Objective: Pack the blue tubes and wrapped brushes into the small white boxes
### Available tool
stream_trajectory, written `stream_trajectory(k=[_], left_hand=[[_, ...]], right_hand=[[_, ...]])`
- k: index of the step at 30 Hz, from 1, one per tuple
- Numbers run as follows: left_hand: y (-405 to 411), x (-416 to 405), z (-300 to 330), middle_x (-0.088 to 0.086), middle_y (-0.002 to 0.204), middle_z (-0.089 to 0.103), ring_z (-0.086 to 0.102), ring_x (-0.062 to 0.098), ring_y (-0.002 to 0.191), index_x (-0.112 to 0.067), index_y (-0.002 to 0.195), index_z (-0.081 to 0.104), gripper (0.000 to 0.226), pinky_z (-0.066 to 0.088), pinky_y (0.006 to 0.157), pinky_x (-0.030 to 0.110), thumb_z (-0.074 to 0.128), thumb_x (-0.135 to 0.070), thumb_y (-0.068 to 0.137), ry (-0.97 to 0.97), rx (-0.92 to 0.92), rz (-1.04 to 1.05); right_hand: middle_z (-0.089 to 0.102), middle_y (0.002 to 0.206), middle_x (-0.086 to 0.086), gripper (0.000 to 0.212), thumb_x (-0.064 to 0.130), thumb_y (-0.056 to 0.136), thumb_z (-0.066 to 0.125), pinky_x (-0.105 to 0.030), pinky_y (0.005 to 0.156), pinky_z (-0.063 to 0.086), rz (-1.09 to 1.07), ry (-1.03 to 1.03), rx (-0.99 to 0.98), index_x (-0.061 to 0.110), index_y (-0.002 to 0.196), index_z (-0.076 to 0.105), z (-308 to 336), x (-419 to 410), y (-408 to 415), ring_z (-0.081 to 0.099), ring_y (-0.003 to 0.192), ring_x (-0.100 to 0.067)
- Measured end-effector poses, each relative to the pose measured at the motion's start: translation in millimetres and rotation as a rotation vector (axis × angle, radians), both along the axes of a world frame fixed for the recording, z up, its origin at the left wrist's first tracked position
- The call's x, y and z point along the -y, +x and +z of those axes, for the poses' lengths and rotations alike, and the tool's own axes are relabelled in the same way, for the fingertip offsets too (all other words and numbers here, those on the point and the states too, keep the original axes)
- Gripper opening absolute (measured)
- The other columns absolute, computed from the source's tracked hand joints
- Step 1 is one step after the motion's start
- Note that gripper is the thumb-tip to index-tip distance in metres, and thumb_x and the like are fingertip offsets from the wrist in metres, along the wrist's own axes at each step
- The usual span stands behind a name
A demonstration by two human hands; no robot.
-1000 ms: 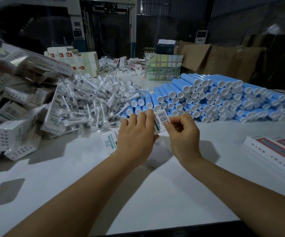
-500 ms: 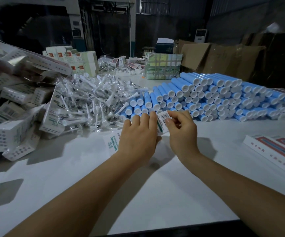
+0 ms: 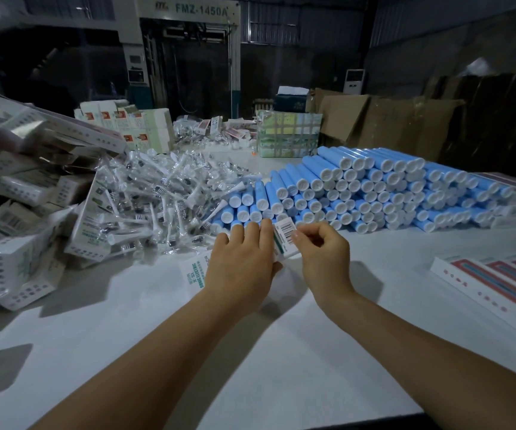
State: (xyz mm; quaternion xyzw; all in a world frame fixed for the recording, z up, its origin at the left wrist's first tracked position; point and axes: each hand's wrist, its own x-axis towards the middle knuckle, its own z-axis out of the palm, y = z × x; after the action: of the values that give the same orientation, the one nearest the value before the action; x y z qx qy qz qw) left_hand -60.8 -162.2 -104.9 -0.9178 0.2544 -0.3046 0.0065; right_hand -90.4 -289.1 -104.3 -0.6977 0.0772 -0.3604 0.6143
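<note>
Head view: a small white box (image 3: 284,240) is held between both hands near the middle of the table (image 3: 250,352), just short of the nearest tubes. Its long axis is seen to run away from the person, tilted a little to the right; the barcoded end flap stands up at the far end. The left hand (image 3: 241,259) is laid over the box from the left, fingers fairly straight along its side and the thumb hidden beneath — a loose hold rather than a tight one. The flap is pinched by the curled fingers of the right hand (image 3: 321,252), which comes in from the right with the wrist bent.

The blue tubes (image 3: 374,187) are stacked just beyond and to the right, caps facing the person, so the right hand is judged the nearer for a tube. The wrapped brushes (image 3: 157,193) are heaped beyond and to the left, nearer the left hand — whether the box is being opened or closed cannot be told
</note>
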Motion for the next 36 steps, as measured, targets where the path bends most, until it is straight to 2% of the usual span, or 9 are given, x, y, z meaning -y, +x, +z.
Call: stream_trajectory(k=[5,12,18,20,23,26,28,33,36], left_hand=[[-1,3,1,0.004,0.126,0.045,0.044,0.024,0.109,-0.009,0.145,0.017,0.072,0.033,0.086,0.036,0.04,-0.053,0.093,-0.01,0.005,-0.005],[1,0,0,0.002,0.131,0.044,0.043,0.022,0.115,-0.011,0.147,0.015,0.074,0.034,0.089,0.035,0.041,-0.054,0.092,-0.03,0.028,-0.025],[5,-6,10,0.003,0.131,0.045,0.046,0.024,0.115,-0.014,0.145,0.019,0.073,0.038,0.087,0.035,0.044,-0.056,0.09,-0.185,-0.015,-0.043],[5,-10,21,0.001,0.12,0.051,0.051,0.021,0.103,-0.02,0.136,0.032,0.06,0.04,0.076,0.035,0.048,-0.053,0.089,-0.408,-0.085,-0.132],[3,-13,37,-0.012,0.095,0.056,0.058,0.003,0.081,-0.038,0.107,0.047,0.019,0.044,0.061,0.023,0.054,-0.045,0.091,-0.99,-0.371,-0.359],[4,-15,45,-0.002,0.095,0.059,0.058,0.016,0.084,-0.025,0.109,0.053,0.019,0.047,0.06,0.028,0.049,-0.039,0.096,-1.727,-0.769,-0.398],[6,-16,45,0.005,0.093,0.055,0.056,0.019,0.083,-0.023,0.1,0.054,0.022,0.052,0.062,0.032,0.045,-0.043,0.097,-2.048,-0.944,-0.395],[3,-10,38,0.006,0.082,0.053,0.057,0.02,0.088,-0.017,0.104,0.053,0.035,0.047,0.074,0.036,0.045,-0.049,0.096,-2.251,-1.022,-0.3],[4,-7,36,0.011,0.098,0.058,0.06,0.025,0.099,-0.019,0.119,0.045,0.039,0.05,0.075,0.043,0.045,-0.05,0.095,-2.276,-1.066,-0.325]], right_hand=[[0.067,0.083,-0.001,0.019,0.007,0.087,0.064,-0.016,0.068,0.052,-0.007,0.024,-0.006,0.023,0.077,0.061,2,-1,0,0.065,0.08,-0.013],[0.067,0.088,-0.002,0.017,0.009,0.09,0.061,-0.02,0.069,0.053,0.033,0.038,-0.021,0.023,0.08,0.061,2,0,-2,0.066,0.085,-0.013],[0.064,0.095,-0.002,0.019,0.014,0.097,0.05,-0.015,0.065,0.046,0.117,0.045,0.047,0.027,0.092,0.062,8,-6,-7,0.054,0.069,0.003],[0.06,0.092,0.002,0.019,0.013,0.098,0.047,-0.019,0.069,0.045,0.154,0.051,0.094,0.027,0.099,0.06,9,-8,-8,0.052,0.071,-0.001],[0.054,0.089,0.007,0.019,0.015,0.098,0.048,-0.015,0.071,0.042,0.209,-0.048,0.103,0.03,0.107,0.055,8,-11,-12,0.05,0.074,0.001],[0.051,0.093,0.01,0.021,0.027,0.094,0.049,-0.009,0.071,0.042,0.263,-0.169,0.056,0.035,0.114,0.051,4,-15,-12,0.05,0.077,0.007],[0.049,0.101,0.01,0.028,0.026,0.098,0.048,-0.004,0.074,0.04,0.28,-0.277,-0.016,0.037,0.124,0.05,1,-18,-9,0.048,0.086,0.012],[0.045,0.111,0.008,0.043,0.04,0.096,0.048,-0.002,0.061,0.042,0.371,-0.397,-0.199,0.037,0.139,0.044,-4,-25,-4,0.049,0.096,0.003],[0.048,0.112,0.008,0.063,0.06,0.082,0.048,-0.017,0.08,0.046,0.358,-0.475,-0.205,0.038,0.14,0.042,-4,-27,-4,0.05,0.101,-0.006]])
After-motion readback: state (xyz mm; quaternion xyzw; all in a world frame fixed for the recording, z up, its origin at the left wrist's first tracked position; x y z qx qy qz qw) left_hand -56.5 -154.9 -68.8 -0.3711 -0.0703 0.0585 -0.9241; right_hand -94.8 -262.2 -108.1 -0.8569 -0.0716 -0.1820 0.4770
